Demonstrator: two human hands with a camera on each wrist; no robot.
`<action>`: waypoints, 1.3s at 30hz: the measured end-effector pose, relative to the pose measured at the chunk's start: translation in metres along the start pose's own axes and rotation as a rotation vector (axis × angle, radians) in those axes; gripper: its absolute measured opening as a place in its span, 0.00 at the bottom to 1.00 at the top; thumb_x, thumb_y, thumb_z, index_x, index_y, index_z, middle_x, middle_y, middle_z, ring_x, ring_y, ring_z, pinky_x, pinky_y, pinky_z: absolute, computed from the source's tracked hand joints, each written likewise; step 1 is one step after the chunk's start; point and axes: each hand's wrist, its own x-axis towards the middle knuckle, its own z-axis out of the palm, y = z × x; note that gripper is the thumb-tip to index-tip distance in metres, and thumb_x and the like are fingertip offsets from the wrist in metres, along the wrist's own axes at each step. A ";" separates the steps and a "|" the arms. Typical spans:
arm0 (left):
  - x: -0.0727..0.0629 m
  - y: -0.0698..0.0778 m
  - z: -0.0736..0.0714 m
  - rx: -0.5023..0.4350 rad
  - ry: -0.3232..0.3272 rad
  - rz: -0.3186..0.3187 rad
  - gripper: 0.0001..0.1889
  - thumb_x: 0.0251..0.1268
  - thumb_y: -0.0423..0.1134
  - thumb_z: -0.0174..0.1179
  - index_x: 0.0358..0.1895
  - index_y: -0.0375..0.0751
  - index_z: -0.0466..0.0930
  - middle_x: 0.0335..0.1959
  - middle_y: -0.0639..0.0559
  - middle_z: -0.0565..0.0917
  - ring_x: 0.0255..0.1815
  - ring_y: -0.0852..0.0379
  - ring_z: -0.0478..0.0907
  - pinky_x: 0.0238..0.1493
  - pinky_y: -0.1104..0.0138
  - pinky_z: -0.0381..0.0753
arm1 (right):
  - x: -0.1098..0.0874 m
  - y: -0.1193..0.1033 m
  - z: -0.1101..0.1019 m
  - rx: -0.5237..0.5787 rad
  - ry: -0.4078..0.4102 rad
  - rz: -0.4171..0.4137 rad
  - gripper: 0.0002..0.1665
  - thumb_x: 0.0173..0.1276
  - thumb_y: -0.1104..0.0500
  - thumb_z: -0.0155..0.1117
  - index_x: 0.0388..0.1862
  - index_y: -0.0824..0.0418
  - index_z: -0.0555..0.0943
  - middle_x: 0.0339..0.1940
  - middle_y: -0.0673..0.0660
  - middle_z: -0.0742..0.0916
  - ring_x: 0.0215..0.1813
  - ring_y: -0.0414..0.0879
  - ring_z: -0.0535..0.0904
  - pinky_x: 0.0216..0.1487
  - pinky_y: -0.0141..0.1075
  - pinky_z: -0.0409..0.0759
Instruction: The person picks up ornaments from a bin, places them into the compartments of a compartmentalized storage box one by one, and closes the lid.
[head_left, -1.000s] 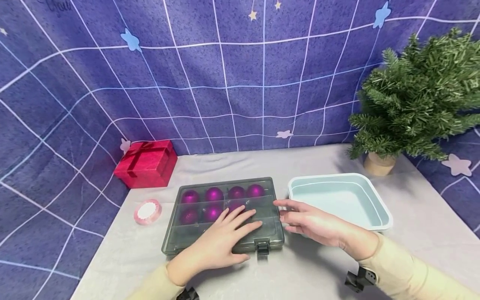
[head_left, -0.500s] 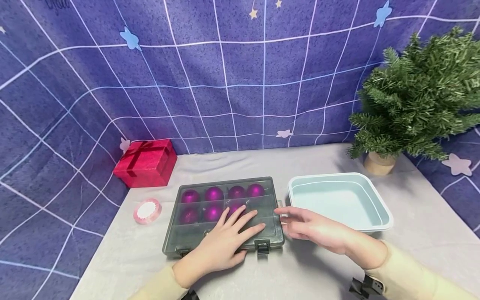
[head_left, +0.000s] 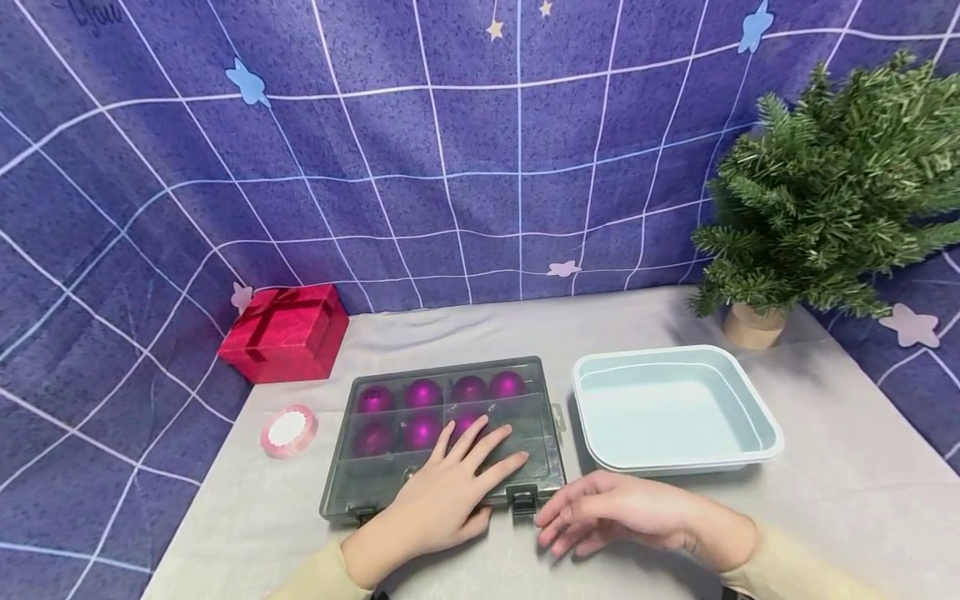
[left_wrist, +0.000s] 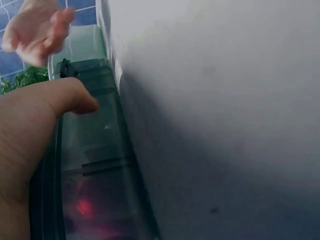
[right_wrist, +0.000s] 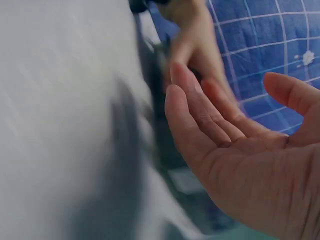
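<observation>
A dark see-through plastic case [head_left: 442, 408] lies on the table with its lid down. Several shiny purple balls [head_left: 423, 393] show through the lid, in compartments. My left hand [head_left: 442, 492] rests on the lid with spread fingers, its thumb at the front edge. A black front latch [head_left: 522, 502] is near the case's right corner; another by the left wrist is mostly hidden. Close to the right latch hovers my right hand [head_left: 607, 517], fingers loosely bent, nothing in it. In the right wrist view the right hand [right_wrist: 240, 145] shows relaxed fingers.
To the right of the case stands a pale blue tray [head_left: 675, 417]. A small artificial fir tree [head_left: 825, 200] is behind it. On the left are a red gift box [head_left: 288, 333] and a roll of pink ribbon [head_left: 290, 431]. A blue patterned cloth hangs behind.
My right hand has come from the case's right side down towards its front right corner, uncovering a clear side latch. The left hand has stayed on the lid.
</observation>
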 end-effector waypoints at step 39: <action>0.001 0.001 0.000 0.028 0.002 -0.008 0.49 0.54 0.49 0.72 0.80 0.58 0.57 0.82 0.46 0.54 0.81 0.37 0.48 0.67 0.31 0.55 | 0.014 0.024 0.017 0.000 -0.006 -0.171 0.29 0.77 0.65 0.49 0.75 0.72 0.65 0.62 0.72 0.81 0.58 0.53 0.82 0.59 0.43 0.77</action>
